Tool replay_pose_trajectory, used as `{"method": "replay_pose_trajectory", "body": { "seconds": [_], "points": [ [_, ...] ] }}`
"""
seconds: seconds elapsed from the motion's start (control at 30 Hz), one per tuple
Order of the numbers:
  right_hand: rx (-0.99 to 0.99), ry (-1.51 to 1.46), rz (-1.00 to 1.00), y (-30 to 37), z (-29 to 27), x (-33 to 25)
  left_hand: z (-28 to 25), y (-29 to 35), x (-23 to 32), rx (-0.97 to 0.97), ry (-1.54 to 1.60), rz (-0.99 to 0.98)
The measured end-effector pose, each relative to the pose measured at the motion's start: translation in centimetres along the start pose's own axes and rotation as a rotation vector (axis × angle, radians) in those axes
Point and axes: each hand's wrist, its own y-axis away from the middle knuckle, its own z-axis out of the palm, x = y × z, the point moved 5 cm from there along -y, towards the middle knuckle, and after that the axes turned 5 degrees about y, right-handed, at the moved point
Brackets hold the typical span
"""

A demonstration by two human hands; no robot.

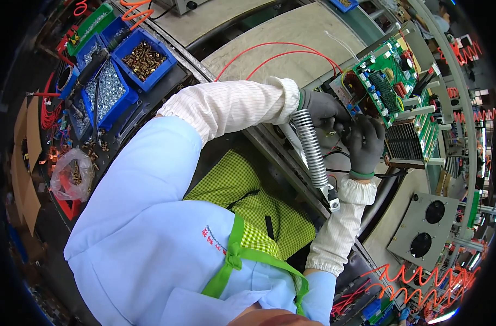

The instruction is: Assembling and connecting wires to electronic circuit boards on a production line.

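Both my hands wear grey gloves with green cuffs and meet at the lower edge of an electronic unit with a green circuit board (381, 81). My left hand (325, 108) reaches in from the left, its fingers bent together beside the unit. My right hand (366, 142) is closed, with thumb and fingers pinched close to the left fingertips. What lies between the fingertips is small and dark, and I cannot make it out. Thin dark wires (337, 154) run just below my hands. A finned heat sink (405, 142) sits right of my right hand.
A coil spring (311, 149) hangs in front of my forearms. Two red cables (275, 43) arc over the bench left of the unit. Blue bins of brass-coloured screws (143, 58) and silver fasteners (105, 92) stand at the left. A grey box with two fans (424, 224) lies at the right.
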Motion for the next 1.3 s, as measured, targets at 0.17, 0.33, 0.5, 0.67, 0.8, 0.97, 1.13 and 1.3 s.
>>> {"method": "replay_pose_trajectory", "body": {
  "seconds": [0.17, 0.33, 0.5, 0.67, 0.8, 0.97, 1.13, 1.3],
  "points": [
    [-0.023, 0.035, 0.095, -0.3, 0.2, 0.3, 0.3, 0.5, 0.8, -0.093, -1.063, 0.41],
    [-0.092, 0.037, 0.119, -0.8, 0.2, 0.0, 0.6, 0.3, 0.8, -0.103, -1.187, 0.515],
    [-0.133, 0.09, 0.167, -1.0, 0.5, 0.0, 1.1, 1.0, 1.5, -0.041, -1.363, 0.659],
    [-0.067, 0.221, 0.204, -0.4, 1.0, -0.2, 1.1, 1.2, 1.8, -0.055, -1.402, 0.754],
    [-0.07, 0.284, 0.235, -0.3, 1.8, -0.4, 0.5, 0.7, 1.4, -0.086, -1.426, 0.663],
    [-0.062, 0.331, 0.297, -0.1, 1.9, 0.1, 1.2, 1.0, 1.6, -0.064, -1.551, 0.836],
    [-0.059, 0.249, 0.239, 0.1, 1.5, -0.1, -0.1, 0.1, 1.2, 0.151, -0.679, 0.317],
    [-0.05, 0.133, 0.227, -0.3, 0.5, -0.3, 0.4, 0.2, 1.6, 0.187, -0.596, 0.234]
  ]
}}
